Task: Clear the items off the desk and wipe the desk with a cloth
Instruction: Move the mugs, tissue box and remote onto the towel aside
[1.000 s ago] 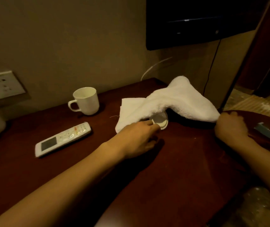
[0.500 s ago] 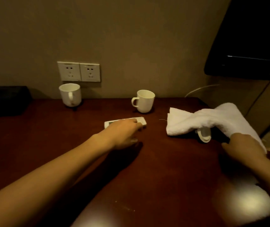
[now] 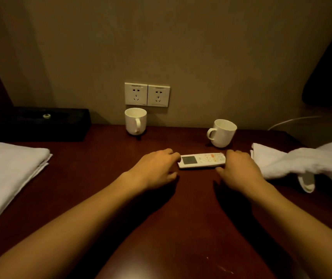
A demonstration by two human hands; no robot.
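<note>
Dark red-brown wooden desk (image 3: 161,228): not yet cleared.
- White rectangular remote control (image 3: 201,161), centre; left hand (image 3: 155,170) touches its left end, right hand (image 3: 239,170) its right end, fingers loosely curved, grip not evident.
- Two white ceramic mugs (image 3: 135,120) (image 3: 221,132), far side.
- Crumpled white cloth (image 3: 302,162), right; folded white towel (image 3: 8,170), left.
Wiping judged outstanding.

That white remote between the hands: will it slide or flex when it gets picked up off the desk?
The remote looks like a rigid plastic bar, so it probably won't flex. It lies flat on the glossy desk, so a push may slide it. It looks slim and likely light; the left hand and right hand flank its ends.
</note>
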